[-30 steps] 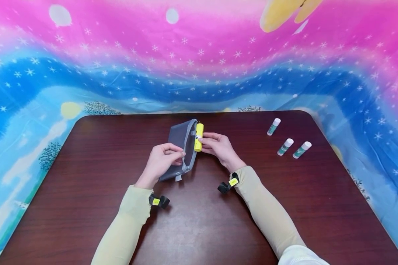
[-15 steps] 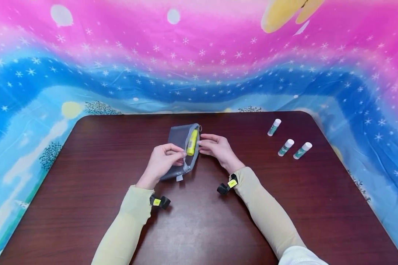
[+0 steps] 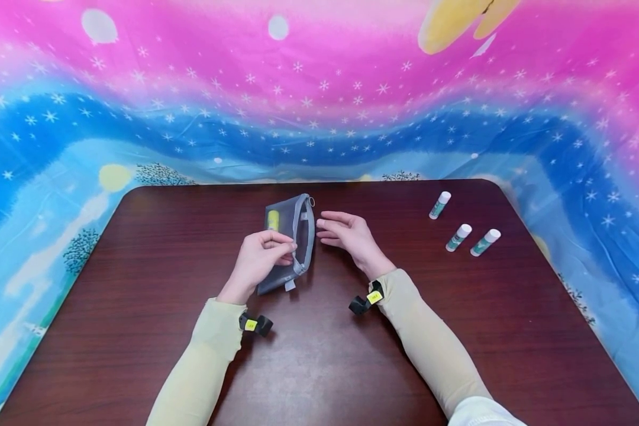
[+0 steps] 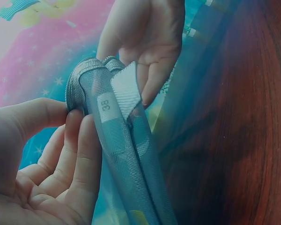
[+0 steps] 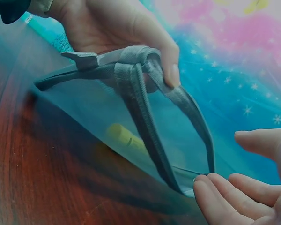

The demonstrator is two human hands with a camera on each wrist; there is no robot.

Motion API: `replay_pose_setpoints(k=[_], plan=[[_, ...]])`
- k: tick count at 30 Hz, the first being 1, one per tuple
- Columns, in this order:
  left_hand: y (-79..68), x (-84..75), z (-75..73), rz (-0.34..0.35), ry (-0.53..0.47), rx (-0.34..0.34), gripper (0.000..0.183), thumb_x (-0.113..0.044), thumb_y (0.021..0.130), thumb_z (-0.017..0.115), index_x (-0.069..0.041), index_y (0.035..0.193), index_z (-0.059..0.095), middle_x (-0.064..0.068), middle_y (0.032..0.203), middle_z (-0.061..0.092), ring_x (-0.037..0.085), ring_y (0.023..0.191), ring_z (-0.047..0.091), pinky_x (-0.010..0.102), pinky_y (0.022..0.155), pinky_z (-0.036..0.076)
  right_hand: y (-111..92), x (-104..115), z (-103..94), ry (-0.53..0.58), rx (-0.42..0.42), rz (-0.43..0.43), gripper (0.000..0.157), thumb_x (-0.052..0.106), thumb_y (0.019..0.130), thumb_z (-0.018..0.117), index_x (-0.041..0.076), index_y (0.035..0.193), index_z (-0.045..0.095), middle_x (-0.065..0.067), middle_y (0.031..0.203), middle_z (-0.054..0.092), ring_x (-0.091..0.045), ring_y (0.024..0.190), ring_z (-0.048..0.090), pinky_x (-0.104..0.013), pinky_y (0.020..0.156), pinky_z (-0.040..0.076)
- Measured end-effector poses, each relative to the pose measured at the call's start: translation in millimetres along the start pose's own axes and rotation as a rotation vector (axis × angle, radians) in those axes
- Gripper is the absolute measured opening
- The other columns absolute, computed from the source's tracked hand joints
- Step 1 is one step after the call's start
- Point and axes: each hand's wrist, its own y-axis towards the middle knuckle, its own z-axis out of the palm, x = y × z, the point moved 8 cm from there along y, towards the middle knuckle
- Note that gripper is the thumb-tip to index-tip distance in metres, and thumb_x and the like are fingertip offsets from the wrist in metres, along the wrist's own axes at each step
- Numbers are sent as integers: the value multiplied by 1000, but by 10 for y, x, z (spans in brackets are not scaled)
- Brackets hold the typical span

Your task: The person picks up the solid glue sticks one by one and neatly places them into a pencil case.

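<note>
A grey mesh zip pouch stands on the dark wooden table, its mouth held apart. My left hand pinches the pouch's near rim between thumb and fingers. A yellow glue stick lies inside the pouch, seen through the mesh. My right hand hovers just right of the pouch mouth, fingers relaxed and holding nothing; its fingertips are close to the zip edge.
Three green-and-white glue sticks lie at the table's right back: one, a second and a third. A colourful starry cloth hangs behind and around the table.
The right hand pushed the yellow glue stick into the pouch and let it go; the stick now lies inside, and the hand has drawn back a little.
</note>
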Motion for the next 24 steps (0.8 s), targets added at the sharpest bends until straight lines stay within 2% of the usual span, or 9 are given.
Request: replay_pose_setpoints(k=[5, 13, 18, 24], plan=[[-3, -3, -3, 1, 3, -2, 17, -4, 90, 77, 7, 102, 73, 23, 95, 74, 22, 69, 73, 35, 70, 63, -21, 80, -27, 4, -13, -33, 47, 16, 98, 71, -5, 138, 58, -25, 127, 65, -41, 112, 65, -40, 91, 58], [-14, 15, -20, -5, 10, -6, 15, -4, 90, 77, 5, 101, 74, 18, 92, 75, 23, 70, 73, 35, 70, 63, -55, 210, -50, 1, -27, -72, 41, 18, 100, 68, -1, 135, 62, -26, 125, 65, -48, 120, 58, -42, 97, 55], [-13, 23, -21, -13, 17, -6, 14, -5, 90, 77, 3, 101, 74, 16, 91, 75, 25, 70, 72, 36, 71, 63, -87, 297, -75, -5, -31, -101, 40, 17, 101, 67, -1, 136, 61, -28, 129, 63, -43, 118, 62, -41, 97, 55], [-6, 16, -16, -7, 22, 2, 15, -5, 90, 77, 4, 102, 74, 25, 99, 73, 25, 71, 73, 36, 72, 63, -114, 412, -161, -22, -49, -138, 43, 19, 101, 67, -1, 138, 60, -28, 131, 61, -33, 114, 66, -42, 99, 54]])
